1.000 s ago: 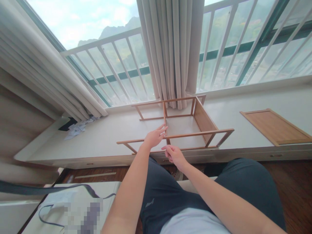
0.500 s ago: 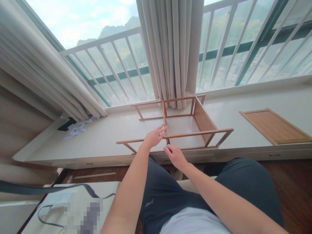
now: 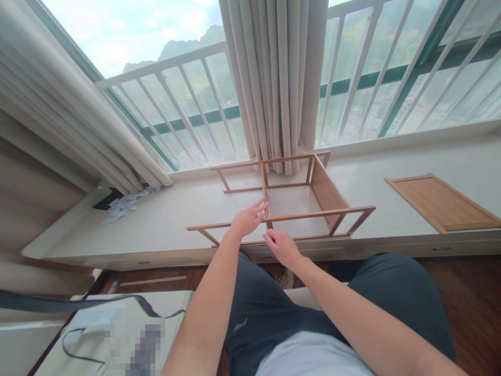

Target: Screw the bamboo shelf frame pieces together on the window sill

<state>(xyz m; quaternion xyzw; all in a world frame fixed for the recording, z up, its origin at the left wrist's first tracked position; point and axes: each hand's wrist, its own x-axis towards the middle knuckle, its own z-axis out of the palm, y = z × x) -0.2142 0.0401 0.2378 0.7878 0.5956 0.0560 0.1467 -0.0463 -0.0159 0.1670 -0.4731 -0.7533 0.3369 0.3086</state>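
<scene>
at the bench (image 3: pixel 164 224) front edge, frame (image 3: pixel 297 201) lies on its side. left hand (image 3: pixel 247 220) rests on its near rail, fingers spread; right hand (image 3: pixel 282 247) pinches together at the lower rail joint. panel (image 3: pixel 444 203) lies well right.

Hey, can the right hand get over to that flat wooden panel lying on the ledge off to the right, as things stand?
Probably yes. The right hand is at the wooden frame, and the ledge between it and the wooden panel looks bare, though it seems a long stretch sideways.
</scene>
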